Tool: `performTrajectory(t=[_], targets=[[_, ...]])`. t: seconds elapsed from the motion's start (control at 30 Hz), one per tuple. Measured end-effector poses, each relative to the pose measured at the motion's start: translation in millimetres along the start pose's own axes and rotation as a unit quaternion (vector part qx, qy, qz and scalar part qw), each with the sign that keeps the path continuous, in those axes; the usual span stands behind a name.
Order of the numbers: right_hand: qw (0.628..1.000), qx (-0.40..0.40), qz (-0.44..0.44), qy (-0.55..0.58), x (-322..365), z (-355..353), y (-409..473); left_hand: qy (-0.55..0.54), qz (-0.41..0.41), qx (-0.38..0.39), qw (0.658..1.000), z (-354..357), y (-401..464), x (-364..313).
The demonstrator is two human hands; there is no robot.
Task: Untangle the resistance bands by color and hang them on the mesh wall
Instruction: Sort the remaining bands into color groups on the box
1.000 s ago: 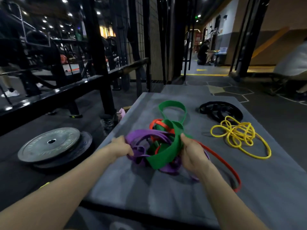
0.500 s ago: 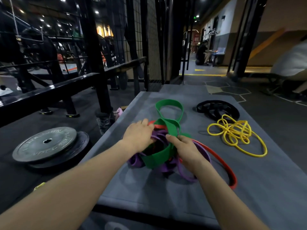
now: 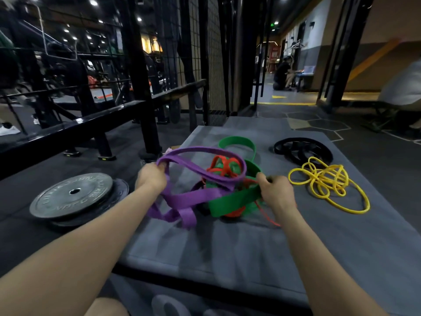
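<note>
A tangle of resistance bands lies on a grey mat [image 3: 227, 247]. My left hand [image 3: 151, 179] grips the wide purple band [image 3: 182, 198] and holds a loop of it up off the mat to the left. My right hand [image 3: 274, 193] grips the wide green band [image 3: 232, 200], which is still wound together with the thin red band [image 3: 224, 166] and the purple one. A yellow band [image 3: 323, 181] lies in a loose pile at the right, and a black band [image 3: 300, 150] is coiled behind it. The black mesh wall [image 3: 214, 65] stands beyond the mat.
Round weight plates [image 3: 73, 196] are stacked on the floor left of the mat. A black steel rack [image 3: 141, 76] with rails runs along the left. A person sits in the far corridor, and another sits at the right edge.
My left hand has taken the purple band and pulled a loop up and to the left. My right hand has slid right along the green band. The tangle has spread apart.
</note>
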State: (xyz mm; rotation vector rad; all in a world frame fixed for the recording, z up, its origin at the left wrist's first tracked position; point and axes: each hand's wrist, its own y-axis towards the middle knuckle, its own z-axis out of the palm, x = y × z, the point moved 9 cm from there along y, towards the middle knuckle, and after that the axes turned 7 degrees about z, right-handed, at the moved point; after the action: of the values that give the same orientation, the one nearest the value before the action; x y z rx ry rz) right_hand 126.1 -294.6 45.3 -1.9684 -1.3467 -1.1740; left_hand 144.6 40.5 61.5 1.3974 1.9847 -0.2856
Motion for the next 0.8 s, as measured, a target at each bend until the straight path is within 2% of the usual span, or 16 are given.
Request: performTrajectory(t=[0.07, 0.13, 0.2, 0.3, 0.37, 0.47, 0.53, 0.63, 0.7, 0.8], targets=[[1.0, -0.011, 0.008, -0.011, -6, 1, 3, -0.017, -0.049, -0.012, 0.999, -11, -3, 15], [0.999, -0.022, 0.011, -0.026, -11, -3, 8, 0.016, -0.068, 0.008, 0.998, -16, -8, 27], [0.999, -0.03, 0.011, -0.036, -14, -7, 12, 0.079, -0.047, 0.039, 0.995, -13, -15, 38], [0.999, -0.03, 0.015, -0.037, -17, -6, 10, 0.115, -0.036, 0.124, 0.985, 13, -33, 52], [0.999, -0.015, 0.017, -0.033, -18, 0, 6, 0.117, -0.036, 0.141, 0.982, 26, -41, 51], [0.999, -0.003, 0.007, -0.032, -19, 9, 6, 0.066, -0.019, 0.144, 0.987, 35, -48, 31], [1.0, -0.024, -0.011, -0.016, -19, 12, 8, 0.043, 0.037, 0.098, 0.994, 30, -46, 8], [0.994, -0.097, -0.036, -0.033, -9, 1, 2, 0.053, 0.188, 0.049, 0.98, 28, -54, -28], [0.989, -0.104, -0.1, -0.038, 12, 0, -12, 0.069, 0.242, 0.078, 0.965, 43, -63, -35], [0.961, -0.03, -0.251, -0.113, 41, 28, -37, 0.129, 0.265, 0.131, 0.947, 70, -76, -28]])
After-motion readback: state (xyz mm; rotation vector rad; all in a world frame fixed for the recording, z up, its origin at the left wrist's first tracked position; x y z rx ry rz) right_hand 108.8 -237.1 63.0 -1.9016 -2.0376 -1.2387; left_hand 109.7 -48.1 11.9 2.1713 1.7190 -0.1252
